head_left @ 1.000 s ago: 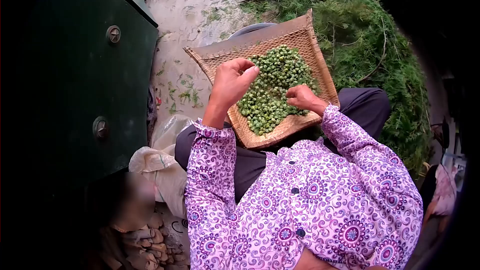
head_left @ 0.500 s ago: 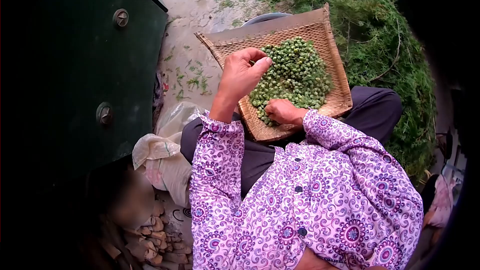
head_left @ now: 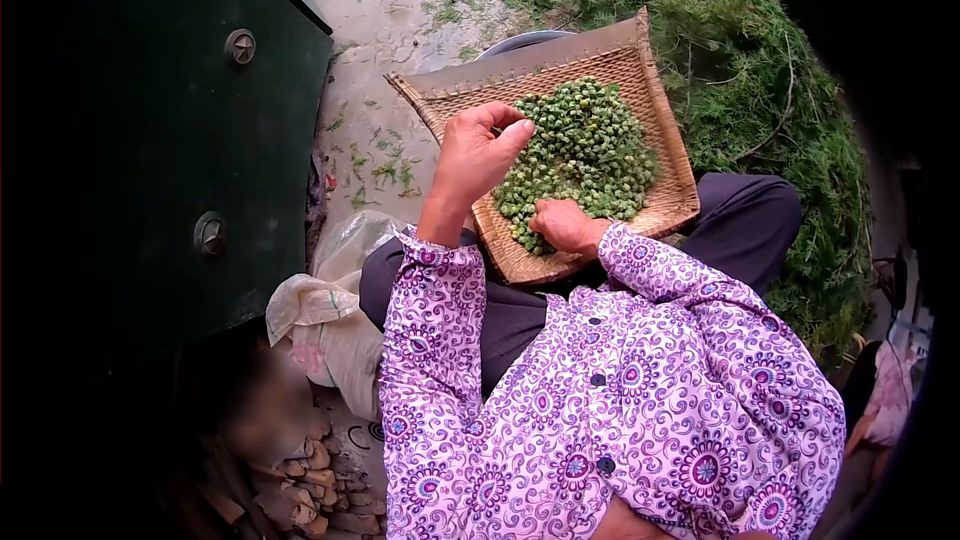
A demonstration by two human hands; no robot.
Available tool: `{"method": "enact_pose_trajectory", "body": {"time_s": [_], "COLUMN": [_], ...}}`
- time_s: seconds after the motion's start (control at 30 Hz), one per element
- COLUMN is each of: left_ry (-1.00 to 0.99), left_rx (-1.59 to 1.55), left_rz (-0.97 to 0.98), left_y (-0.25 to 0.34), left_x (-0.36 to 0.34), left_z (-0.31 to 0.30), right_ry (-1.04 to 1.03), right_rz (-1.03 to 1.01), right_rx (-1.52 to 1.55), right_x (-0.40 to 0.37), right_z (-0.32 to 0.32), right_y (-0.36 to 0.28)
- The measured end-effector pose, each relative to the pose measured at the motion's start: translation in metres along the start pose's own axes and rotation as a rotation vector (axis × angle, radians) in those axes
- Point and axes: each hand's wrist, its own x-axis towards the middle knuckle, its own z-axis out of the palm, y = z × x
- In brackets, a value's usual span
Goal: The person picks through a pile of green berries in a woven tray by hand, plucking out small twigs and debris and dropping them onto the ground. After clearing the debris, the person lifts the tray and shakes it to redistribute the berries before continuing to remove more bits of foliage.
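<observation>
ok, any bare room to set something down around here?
Best: floor between green door and tray, bar a few sprigs. Inside the tray, a bare woven strip separates the pile from the right rim. Crowded: the pile itself, right hand at its near side, and right of the tray, under branches.

Hands [head_left: 472,155] numbered two; woven basket [head_left: 520,57], one; door studs [head_left: 240,47], two; shirt buttons [head_left: 598,380], three; green cones [head_left: 585,125], many (past counting)
</observation>
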Motion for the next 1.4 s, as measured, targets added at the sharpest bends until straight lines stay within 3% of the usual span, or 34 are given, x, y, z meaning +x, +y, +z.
{"method": "enact_pose_trajectory", "body": {"time_s": [0.1,0.2,0.3,0.37,0.47,0.57,0.63,0.7,0.77,0.83,1.0,1.23,1.3,1.4], "left_ry": [0.031,0.036,0.033,0.037,-0.011,-0.013,-0.010,-0.013,-0.015,-0.021,-0.015,-0.400,-0.299,-0.160], "left_rx": [-0.010,-0.009,-0.005,-0.006,0.006,0.027,-0.013,0.004,0.023,0.013,0.095,-0.260,-0.475,-0.511], "left_rz": [0.012,0.020,0.018,0.012,0.015,0.010,-0.008,-0.009,-0.007,-0.038,-0.078,-0.435,-0.429,-0.430], "left_y": [-0.001,-0.001,0.002,0.002,-0.001,-0.002,-0.005,-0.005,-0.005,-0.007,-0.025,-0.052,-0.069,-0.074], "left_x": [0.000,-0.003,-0.005,-0.005,-0.005,-0.003,-0.002,-0.003,-0.003,-0.003,0.002,-0.035,-0.041,-0.045], "left_z": [-0.001,-0.003,-0.003,-0.004,-0.005,-0.006,-0.006,-0.005,-0.006,-0.005,0.006,0.094,0.116,0.132], "right_ry": [-0.023,0.047,-0.010,-0.048,-0.124,-0.169,-0.143,-0.025,-0.072,-0.114,-0.031,0.146,0.190,0.254], "right_rz": [0.015,0.189,0.213,0.161,-0.102,-0.121,-0.052,0.094,0.348,0.455,0.481,0.368,0.338,0.333], "right_rx": [-0.069,0.133,0.119,0.063,-0.131,-0.103,-0.010,0.398,0.731,1.009,1.392,1.536,1.572,1.650], "right_x": [-0.004,-0.008,-0.010,-0.003,0.010,0.015,0.010,0.004,-0.008,-0.019,-0.044,-0.074,-0.079,-0.087], "right_z": [0.007,-0.001,-0.008,-0.012,0.004,0.015,0.009,0.006,-0.023,-0.035,-0.048,-0.061,-0.059,-0.060], "right_y": [0.011,0.022,0.018,0.000,-0.011,-0.006,0.003,0.019,0.017,0.024,0.026,0.024,0.028,0.031]}}
